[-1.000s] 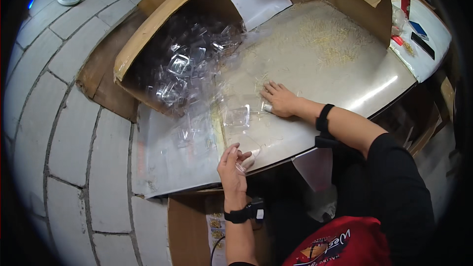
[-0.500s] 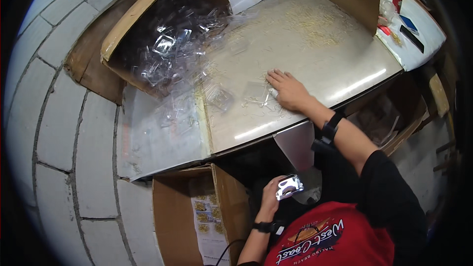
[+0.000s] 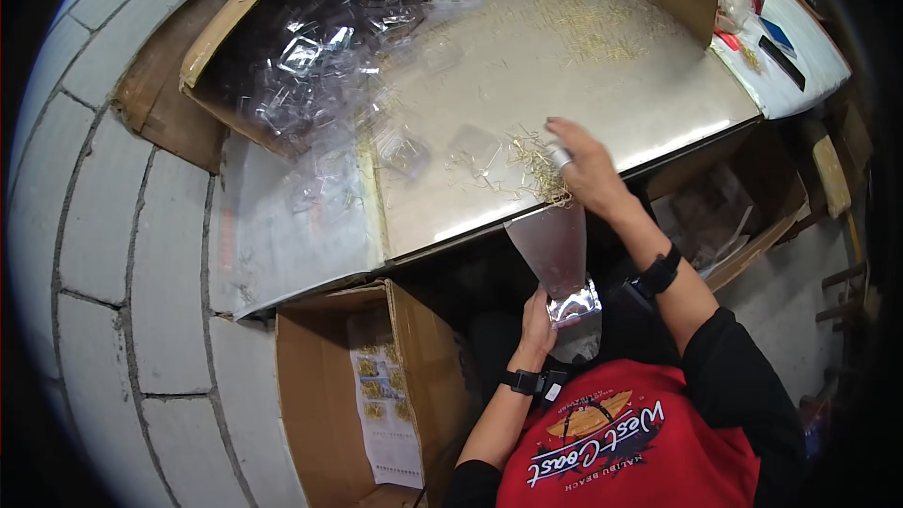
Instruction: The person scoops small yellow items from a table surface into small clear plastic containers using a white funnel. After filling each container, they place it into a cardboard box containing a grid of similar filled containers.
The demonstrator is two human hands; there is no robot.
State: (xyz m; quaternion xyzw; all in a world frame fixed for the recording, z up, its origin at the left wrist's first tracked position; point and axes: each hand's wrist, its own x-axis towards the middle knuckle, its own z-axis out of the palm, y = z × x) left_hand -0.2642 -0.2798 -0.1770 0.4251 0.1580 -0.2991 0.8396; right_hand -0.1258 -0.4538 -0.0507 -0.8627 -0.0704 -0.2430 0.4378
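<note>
Low in front of me, my left hand (image 3: 537, 327) grips a small clear plastic box (image 3: 572, 305) that glints in the light. The box is at the lower end of a grey chute (image 3: 553, 246), which slopes down from the table's front edge. Above the chute, my right hand (image 3: 591, 169) is over the table edge with its fingers apart, a white wrap on one finger. Beside that hand lies a heap of thin gold-coloured metal pieces (image 3: 536, 166), some at the chute's top. Their exact kind is too small to tell.
A tipped cardboard box (image 3: 212, 52) spills clear plastic boxes (image 3: 324, 56) onto the table (image 3: 451, 212). More gold pieces (image 3: 602, 28) lie at the back. An open carton (image 3: 310, 386) stands below left, another box (image 3: 743, 245) below right. A side surface (image 3: 818, 75) holds a red can.
My right hand has moved toward the table's front edge, and gold pieces now lie heaped beside it. My left hand has brought the clear box up under the chute's end.
</note>
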